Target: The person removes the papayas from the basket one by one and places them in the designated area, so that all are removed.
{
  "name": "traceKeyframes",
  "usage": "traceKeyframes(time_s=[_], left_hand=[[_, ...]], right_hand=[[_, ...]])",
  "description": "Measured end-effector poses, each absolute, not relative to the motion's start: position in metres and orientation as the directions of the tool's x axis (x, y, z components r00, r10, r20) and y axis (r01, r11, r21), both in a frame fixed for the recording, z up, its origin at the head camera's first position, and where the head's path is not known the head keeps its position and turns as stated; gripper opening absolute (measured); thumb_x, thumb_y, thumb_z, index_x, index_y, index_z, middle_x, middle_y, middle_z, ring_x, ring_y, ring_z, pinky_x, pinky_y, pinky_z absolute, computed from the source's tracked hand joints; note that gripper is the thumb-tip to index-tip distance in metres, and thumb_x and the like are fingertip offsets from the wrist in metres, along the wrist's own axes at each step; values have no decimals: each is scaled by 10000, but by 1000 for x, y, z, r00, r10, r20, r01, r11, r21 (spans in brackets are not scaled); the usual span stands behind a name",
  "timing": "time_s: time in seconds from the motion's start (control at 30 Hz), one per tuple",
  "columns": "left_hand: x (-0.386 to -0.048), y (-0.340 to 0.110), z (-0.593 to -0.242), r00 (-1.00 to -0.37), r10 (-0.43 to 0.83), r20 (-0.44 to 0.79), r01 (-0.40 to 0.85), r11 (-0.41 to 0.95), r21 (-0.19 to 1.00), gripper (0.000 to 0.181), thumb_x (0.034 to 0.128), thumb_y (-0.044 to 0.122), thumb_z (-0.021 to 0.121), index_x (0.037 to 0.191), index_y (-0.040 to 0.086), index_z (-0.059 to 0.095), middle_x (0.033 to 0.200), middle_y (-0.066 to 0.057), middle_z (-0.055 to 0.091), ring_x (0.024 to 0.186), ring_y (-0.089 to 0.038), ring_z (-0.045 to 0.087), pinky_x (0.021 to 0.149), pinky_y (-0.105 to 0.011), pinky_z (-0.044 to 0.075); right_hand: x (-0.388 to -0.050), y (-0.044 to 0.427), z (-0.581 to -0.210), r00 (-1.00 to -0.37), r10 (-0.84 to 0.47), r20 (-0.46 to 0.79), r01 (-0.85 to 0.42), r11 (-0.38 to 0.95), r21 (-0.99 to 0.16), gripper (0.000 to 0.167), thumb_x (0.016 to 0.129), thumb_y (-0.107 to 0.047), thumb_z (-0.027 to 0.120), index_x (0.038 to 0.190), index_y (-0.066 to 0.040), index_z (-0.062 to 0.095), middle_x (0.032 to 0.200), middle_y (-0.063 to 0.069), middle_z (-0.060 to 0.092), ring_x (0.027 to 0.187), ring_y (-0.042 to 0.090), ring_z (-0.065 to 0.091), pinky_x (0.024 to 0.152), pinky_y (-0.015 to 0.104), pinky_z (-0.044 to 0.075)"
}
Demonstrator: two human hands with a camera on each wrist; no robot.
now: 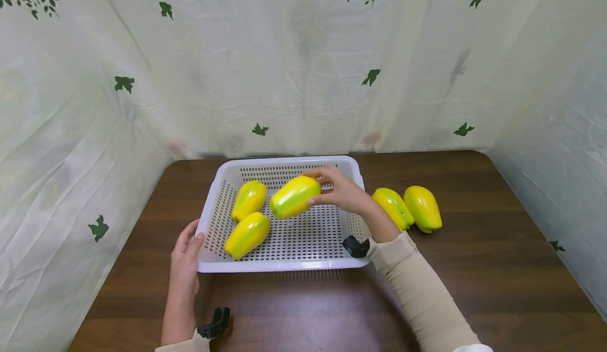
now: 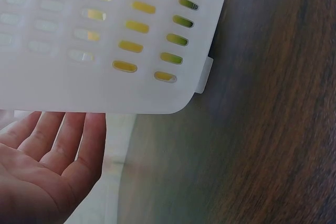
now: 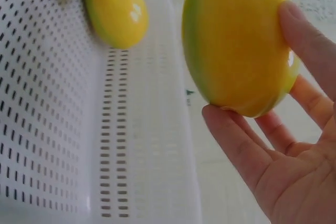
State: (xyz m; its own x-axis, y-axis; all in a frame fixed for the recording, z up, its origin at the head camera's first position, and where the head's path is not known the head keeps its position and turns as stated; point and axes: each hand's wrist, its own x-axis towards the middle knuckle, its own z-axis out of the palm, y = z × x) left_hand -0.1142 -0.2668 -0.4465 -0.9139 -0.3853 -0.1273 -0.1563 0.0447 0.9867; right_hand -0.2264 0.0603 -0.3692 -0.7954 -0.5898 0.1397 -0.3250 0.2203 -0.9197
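Observation:
My right hand (image 1: pixel 343 191) holds a yellow-green papaya (image 1: pixel 295 197) above the white plastic basket (image 1: pixel 280 266), fingers and thumb around one end. In the right wrist view the same papaya (image 3: pixel 236 40) fills the upper middle, gripped by the fingertips and thumb of the right hand (image 3: pixel 294 182). Two more papayas, one farther back (image 1: pixel 249 200) and one nearer (image 1: pixel 247 235), lie in the left part of the basket. At the basket's left side, my left hand (image 1: pixel 186 254) grips the rim; in the left wrist view its fingers reach up to the basket's edge.
Two papayas, a left one (image 1: pixel 393 207) and a right one (image 1: pixel 423 208), lie side by side on the brown wooden table (image 1: pixel 498 267), right of the basket. A pale curtain (image 1: pixel 303 78) with green leaf prints hangs behind the table and along both sides.

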Motion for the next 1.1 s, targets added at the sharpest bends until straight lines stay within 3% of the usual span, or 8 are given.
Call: traceKeyframes(time_s=[0.13,0.4,0.57,0.7,0.9,1.1], left_hand=[[-114,-266,-446,-913,-387,-127,-156,46,987,462,938,338,439,1373,207,350,1260,-57,450,994,-169,494,729,-204,477],[-115,-266,-446,-919,-379,-111,-139,47,989,456,942,323,436,1371,193,352,1252,-62,455,985,-162,502,726,-205,479],[-115,-266,-446,-922,-374,-102,-129,47,991,459,939,326,442,1370,193,352,1261,-66,450,992,-166,502,731,-213,480],[-115,-266,-445,-924,-368,-101,-125,40,991,460,938,325,447,1368,192,352,1258,-63,451,989,-159,507,732,-216,481],[-114,-267,-444,-921,-374,-110,-127,21,992,461,938,317,449,1368,182,351,1226,-43,460,962,-142,517,711,-211,486],[-113,-266,-445,-919,-379,-107,-128,30,991,472,934,327,454,1369,176,349,1230,-44,460,966,-147,513,709,-209,486]], right_hand=[[-214,70,-353,-821,-546,167,-347,244,-906,564,748,-69,716,1260,-22,485,1214,138,370,1067,321,439,844,340,453],[-215,100,-363,-884,-404,236,-354,247,-902,564,739,-154,732,1255,-112,508,1157,91,376,1066,291,468,836,335,459],[-206,120,-369,-906,-308,290,-373,260,-891,594,741,-188,731,1278,-114,488,1143,100,381,1027,284,490,853,362,445],[-193,137,-374,-935,-220,278,-338,323,-884,602,744,-236,728,1284,-138,481,1161,72,388,1019,254,487,860,383,441],[-178,155,-379,-957,-134,258,-288,316,-904,614,759,-196,717,1304,-111,448,1185,99,345,1077,271,475,839,306,444],[-164,173,-392,-972,-36,232,-227,395,-890,606,765,-227,717,1297,-106,453,1185,114,352,1051,289,445,843,410,433]])
